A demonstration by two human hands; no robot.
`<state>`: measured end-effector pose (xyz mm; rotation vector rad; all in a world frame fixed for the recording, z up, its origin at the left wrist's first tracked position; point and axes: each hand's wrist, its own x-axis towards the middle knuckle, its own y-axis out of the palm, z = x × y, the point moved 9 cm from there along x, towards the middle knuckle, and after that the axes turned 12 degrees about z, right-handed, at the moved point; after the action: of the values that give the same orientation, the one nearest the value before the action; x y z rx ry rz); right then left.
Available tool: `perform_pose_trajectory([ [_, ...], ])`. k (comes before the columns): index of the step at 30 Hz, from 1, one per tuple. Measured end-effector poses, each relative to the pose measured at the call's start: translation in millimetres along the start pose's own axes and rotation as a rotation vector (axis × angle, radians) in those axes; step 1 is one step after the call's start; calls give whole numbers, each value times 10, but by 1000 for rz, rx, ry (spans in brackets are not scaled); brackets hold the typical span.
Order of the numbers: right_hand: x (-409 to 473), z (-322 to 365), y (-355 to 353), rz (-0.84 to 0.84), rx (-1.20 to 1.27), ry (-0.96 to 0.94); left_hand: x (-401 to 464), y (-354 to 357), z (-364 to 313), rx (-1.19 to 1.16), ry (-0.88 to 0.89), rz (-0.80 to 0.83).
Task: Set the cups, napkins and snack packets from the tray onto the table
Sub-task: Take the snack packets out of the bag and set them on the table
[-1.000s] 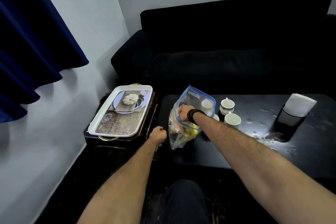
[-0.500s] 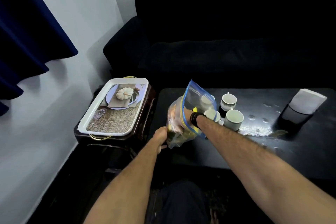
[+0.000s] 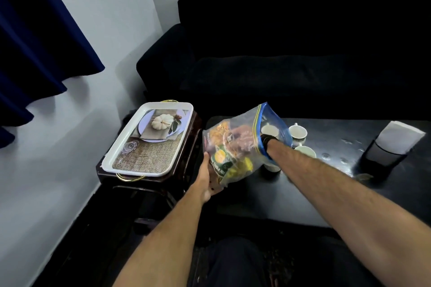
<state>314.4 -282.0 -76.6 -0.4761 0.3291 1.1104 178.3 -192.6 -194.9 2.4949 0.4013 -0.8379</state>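
Observation:
A clear zip bag (image 3: 235,147) with a blue seal is tilted on its side over the left end of the black table (image 3: 291,193), mouth facing right. Several snack packets show through it, yellow, green and orange. My left hand (image 3: 206,177) grips the bag's bottom corner. My right hand (image 3: 242,141) is inside the bag up to the wrist and blurred behind the plastic, so its grip is unclear. White cups (image 3: 298,134) stand on the table just behind the bag. The white tray (image 3: 112,154) with a pumpkin picture sits at the left with nothing loose in it.
The tray rests on a dark side table (image 3: 186,158) beside the wall. White napkins (image 3: 398,137) stand in a black holder at the table's right. A black sofa (image 3: 303,53) runs behind the table. A blue curtain (image 3: 35,30) hangs at the left.
The bag has tipped from upright onto its side. My right hand has gone from the bag's mouth to deep inside it. My left hand has moved up and taken the bag's bottom.

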Motion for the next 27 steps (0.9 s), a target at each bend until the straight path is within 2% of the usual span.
perform_pose_trajectory([
  [3,-112,160,-69,-25,-49,-51,24,120,-35,-193,42,98],
  [5,-185,287,-95,-53,-175,-99,19,181,-36,-255,46,154],
  [8,-260,339,-193,-51,-275,-72,-46,326,-70,-306,66,288],
  [13,-398,290,-439,-182,-256,-74,-158,277,-239,-361,171,213],
  [16,-470,250,-543,-182,-97,-54,-227,234,-356,-464,240,166],
  [19,-647,264,-769,-314,-56,-89,-295,74,-525,-524,338,77],
  [23,-901,115,-1038,-432,8,-98,-451,-176,-806,-480,457,-4],
  [27,-1116,-77,-1428,-703,188,-173,-608,-471,-1021,-508,516,-41],
])
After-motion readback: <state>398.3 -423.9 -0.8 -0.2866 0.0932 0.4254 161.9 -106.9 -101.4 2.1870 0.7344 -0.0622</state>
